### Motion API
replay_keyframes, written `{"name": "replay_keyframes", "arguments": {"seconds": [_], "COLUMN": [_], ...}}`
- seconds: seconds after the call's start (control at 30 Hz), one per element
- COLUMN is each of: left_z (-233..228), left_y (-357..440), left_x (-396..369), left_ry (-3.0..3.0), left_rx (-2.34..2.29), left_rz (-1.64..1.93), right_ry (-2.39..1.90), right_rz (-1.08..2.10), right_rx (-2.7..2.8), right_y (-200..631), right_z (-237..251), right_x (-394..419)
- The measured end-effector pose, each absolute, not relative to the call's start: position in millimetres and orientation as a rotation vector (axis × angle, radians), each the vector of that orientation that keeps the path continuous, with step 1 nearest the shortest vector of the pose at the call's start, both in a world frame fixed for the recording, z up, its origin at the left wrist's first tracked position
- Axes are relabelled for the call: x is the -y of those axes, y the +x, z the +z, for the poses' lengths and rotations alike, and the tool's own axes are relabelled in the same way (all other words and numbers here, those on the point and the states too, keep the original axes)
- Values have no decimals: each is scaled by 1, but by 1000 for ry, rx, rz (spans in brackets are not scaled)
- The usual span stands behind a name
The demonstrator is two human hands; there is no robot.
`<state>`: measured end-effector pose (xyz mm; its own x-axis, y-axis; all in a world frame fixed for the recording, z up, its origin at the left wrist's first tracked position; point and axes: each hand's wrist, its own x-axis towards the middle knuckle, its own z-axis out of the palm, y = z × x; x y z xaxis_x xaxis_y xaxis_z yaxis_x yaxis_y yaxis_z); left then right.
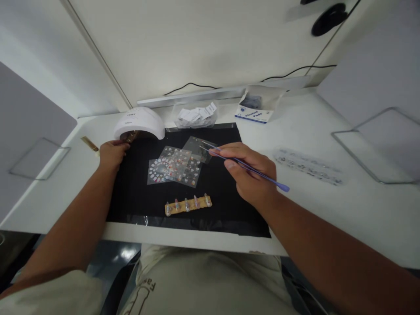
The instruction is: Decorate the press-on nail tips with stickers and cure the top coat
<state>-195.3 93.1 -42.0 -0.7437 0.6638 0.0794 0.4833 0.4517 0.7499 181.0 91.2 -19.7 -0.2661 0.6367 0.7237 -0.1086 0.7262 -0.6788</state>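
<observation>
The right hand (252, 173) is pinching a purple tweezer (249, 167) at centre frame, its tip lying over a clear packet (200, 148) beside the sticker sheets (173, 166). The left hand (112, 153) is gripping a small brown object (131, 137) at the mouth of the white nail lamp (139, 123), upper left.

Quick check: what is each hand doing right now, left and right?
Left hand: closed on a small brownish object at the mouth of the nail lamp; what it is cannot be told.
Right hand: closed, holding purple tweezers.
</observation>
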Motion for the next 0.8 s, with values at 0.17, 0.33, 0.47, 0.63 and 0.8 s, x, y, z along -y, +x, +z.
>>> {"name": "replay_keyframes", "arguments": {"seconds": [0.17,0.33,0.47,0.63,0.8], "left_z": [-35,-28,-21,-7,4], "left_y": [-186,-181,-184,-191,-200], "left_x": [-62,-22,2,-13,-98], "left_ry": [1195,1410,1478,1710,2037], "left_rx": [-2422,-2412,-2450,-2429,-2378], "left_rz": [1180,1333,1379,1274,980], "right_ry": [-414,-354,-420,-449,-451], "right_rz": [582,436,415,408,380], "right_rx": [1822,1911,1927,1944,1954], "right_y": [184,185,186,187,187], "right_z": [-13,-8,-7,-8,-8], "right_x": [-93,-95,-95,-98,-101]}}
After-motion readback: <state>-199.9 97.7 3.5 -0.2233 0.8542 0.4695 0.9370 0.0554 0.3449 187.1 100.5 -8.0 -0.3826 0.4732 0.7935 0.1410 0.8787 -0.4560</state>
